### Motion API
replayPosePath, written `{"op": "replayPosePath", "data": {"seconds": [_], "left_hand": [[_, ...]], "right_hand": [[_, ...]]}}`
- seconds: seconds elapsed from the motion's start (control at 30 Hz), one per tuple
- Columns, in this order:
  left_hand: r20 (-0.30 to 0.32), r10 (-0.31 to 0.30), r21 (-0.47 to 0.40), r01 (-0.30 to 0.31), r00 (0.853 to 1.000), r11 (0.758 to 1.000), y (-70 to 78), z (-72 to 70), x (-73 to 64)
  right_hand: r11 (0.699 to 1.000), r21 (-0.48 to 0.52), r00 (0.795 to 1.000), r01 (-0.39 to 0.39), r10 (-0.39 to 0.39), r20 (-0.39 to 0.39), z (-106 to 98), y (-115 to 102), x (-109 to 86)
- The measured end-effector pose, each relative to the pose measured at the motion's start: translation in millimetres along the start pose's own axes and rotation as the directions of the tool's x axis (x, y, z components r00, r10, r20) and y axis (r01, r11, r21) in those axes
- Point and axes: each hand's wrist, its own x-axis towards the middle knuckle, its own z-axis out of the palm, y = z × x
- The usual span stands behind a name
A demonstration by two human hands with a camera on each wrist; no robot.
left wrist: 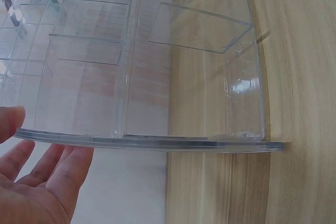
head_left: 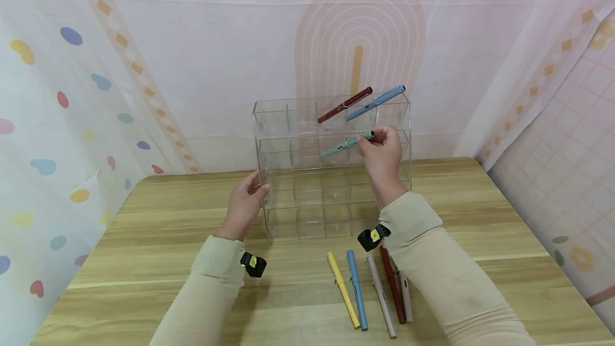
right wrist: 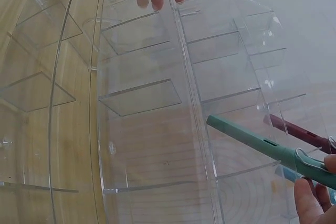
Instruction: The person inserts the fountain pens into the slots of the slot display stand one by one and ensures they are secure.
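Observation:
A clear acrylic pen rack [head_left: 309, 205] with tiers of small compartments stands upright on the table. My left hand [head_left: 243, 204] holds its left side panel, the thumb on one face and the fingers on the other, as the left wrist view also shows. With thumb and fingers, my right hand [head_left: 383, 156] pinches a green pen [head_left: 342, 147] near its clipped cap end. This pen slants at the second tier from the top, its lower end over a compartment. In the top tier, a dark red pen [head_left: 345, 105] and a blue pen [head_left: 376, 103] lean side by side.
On the wooden table [head_left: 144, 260] before the rack lie a yellow pen [head_left: 343, 290], another blue pen [head_left: 357, 290], a lilac-grey pen [head_left: 381, 297], another dark red pen [head_left: 393, 284] and a pale pen [head_left: 406, 298] partly covered by my right sleeve. Behind the rack hangs a patterned curtain [head_left: 216, 68].

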Motion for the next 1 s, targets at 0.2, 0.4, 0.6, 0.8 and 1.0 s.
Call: {"op": "replayPosePath", "data": {"seconds": [0.2,0.4,0.6,0.8,1.0], "left_hand": [[-0.001,-0.009,-0.006,0.009,1.0,1.0,0.7,0.0,-0.7],[0.001,-0.015,-0.003,0.015,1.0,1.0,3.4,0.2,-1.0],[-0.001,-0.008,-0.018,0.008,1.0,1.0,3.7,0.0,-1.1],[-0.004,-0.001,-0.011,0.001,1.0,1.0,3.1,0.3,-1.6],[-0.003,-0.007,-0.006,0.007,1.0,1.0,1.9,0.6,-1.0]], "right_hand": [[1.0,-0.025,1.0,-0.001,0.002,0.028,-8,-1,-1.8],[0.998,-0.017,0.998,0.057,-0.057,0.037,-26,-5,-5.7],[0.996,-0.066,0.997,0.062,-0.059,0.053,-49,-9,-10.4],[0.996,-0.085,0.998,0.031,-0.025,0.065,-70,-9,-14.9],[0.991,-0.131,1.0,-0.009,0.012,0.017,-91,-2,-20.1]]}}
